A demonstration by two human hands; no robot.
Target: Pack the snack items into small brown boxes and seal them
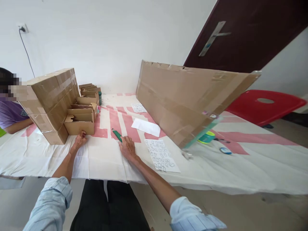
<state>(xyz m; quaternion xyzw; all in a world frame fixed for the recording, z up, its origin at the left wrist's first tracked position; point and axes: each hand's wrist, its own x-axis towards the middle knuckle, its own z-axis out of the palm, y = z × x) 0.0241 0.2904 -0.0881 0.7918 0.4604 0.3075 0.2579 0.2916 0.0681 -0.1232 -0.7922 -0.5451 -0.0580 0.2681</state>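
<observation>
My left hand (81,140) is at the lower front edge of a small open cardboard box (80,128). Its fingers are curled; whatever they may hold is hidden. On the table to the right, my right hand (127,147) closes around the near end of a slim green tool that looks like a box cutter (116,134), its dark tip pointing away and to the left. More open cardboard boxes (86,100) stand in a row behind the first. A sheet of drawn small shapes (161,155) and a blank white paper (146,127) lie right of my right hand.
Stacked taped cartons (51,106) form a wall at the left, with another person (11,112) behind. A large cardboard panel (187,99) leans across the right. Tape rolls (206,137) lie beside it, near a red chair (264,106). White cloth (103,163) covers the table.
</observation>
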